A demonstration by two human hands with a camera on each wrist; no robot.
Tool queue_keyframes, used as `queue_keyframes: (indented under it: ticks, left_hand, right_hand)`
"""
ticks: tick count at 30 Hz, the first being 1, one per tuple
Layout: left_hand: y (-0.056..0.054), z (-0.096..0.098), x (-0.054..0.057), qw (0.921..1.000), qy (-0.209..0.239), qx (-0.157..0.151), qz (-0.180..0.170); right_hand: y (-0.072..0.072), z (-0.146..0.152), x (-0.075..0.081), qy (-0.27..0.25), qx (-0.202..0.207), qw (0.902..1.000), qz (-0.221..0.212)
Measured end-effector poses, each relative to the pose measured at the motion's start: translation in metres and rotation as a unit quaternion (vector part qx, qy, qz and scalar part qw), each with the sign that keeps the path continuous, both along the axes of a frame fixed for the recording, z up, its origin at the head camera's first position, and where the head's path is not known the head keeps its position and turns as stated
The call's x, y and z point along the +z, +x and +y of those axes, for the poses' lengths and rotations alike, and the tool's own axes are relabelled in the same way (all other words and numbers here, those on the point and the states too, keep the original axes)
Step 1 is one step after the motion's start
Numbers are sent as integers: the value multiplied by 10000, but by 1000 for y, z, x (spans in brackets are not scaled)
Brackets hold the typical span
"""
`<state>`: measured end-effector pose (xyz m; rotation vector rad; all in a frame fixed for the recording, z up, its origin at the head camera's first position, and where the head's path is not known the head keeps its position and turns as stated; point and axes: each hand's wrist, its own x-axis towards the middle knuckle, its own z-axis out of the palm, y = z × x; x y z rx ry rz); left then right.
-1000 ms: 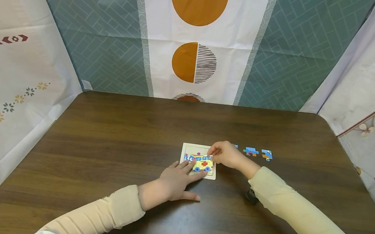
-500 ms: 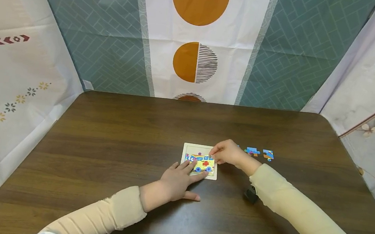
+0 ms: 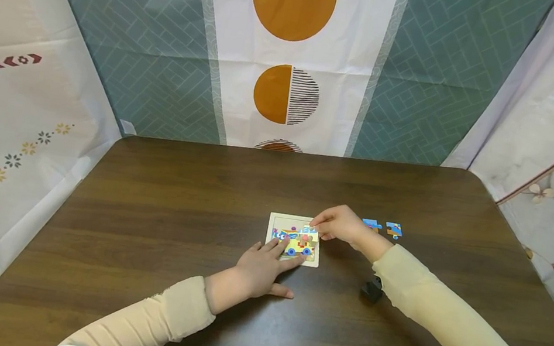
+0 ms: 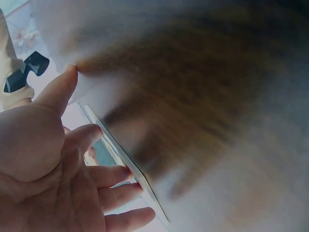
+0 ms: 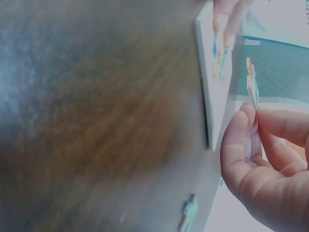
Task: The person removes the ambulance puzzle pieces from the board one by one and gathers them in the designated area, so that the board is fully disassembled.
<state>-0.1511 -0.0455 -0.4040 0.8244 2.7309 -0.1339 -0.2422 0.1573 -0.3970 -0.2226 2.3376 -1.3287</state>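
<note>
A pale square puzzle board lies on the table, partly filled with a picture of a yellow ambulance with blue wheels. My left hand rests across its lower left side, fingers spread and straight; in the left wrist view the fingertips touch the board's edge. Over the right side of the board, my right hand pinches a jigsaw piece between thumb and fingers. That piece is held up off the board, seen nearly edge-on in the right wrist view. My left fingers hide the lower left of the picture.
Two loose blue-and-orange jigsaw pieces lie beyond my right hand, one partly covered by it. A black device sits under my right wrist. The brown table meets a patterned cloth backdrop at its far edge.
My right hand has raised a jigsaw piece from the board's upper right, and the piece now shows bright over the ambulance. My left hand has stayed in place.
</note>
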Motion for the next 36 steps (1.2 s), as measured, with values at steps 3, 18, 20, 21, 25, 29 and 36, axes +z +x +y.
queue_keyframes:
  ticks: [3,18,20,21,25,29,36]
  left_hand:
    - [0,0,0,10000,1,-2,-23]
    - [0,-1,-1,9999,20,-49,-150]
    - [1,-1,-1,9999,66,-49,-138]
    - [1,-1,-1,9999,90,-46,-135]
    - [1,-2,0,9998,158,-38,-128]
    - [2,-2,1,9997,212,-39,-133]
    - [2,-2,2,9994,335,-123,-25]
  right_hand:
    - [3,4,4,-19,-63,10000,61]
    - [23,45,17,-208,-365,9989,185]
    - [25,50,19,-167,-417,9988,195]
    - [26,52,20,-136,-430,9988,213]
    - [30,61,26,-20,-476,9985,251]
    - [32,72,31,-73,-579,9977,332]
    - [33,93,40,19,-814,9954,512]
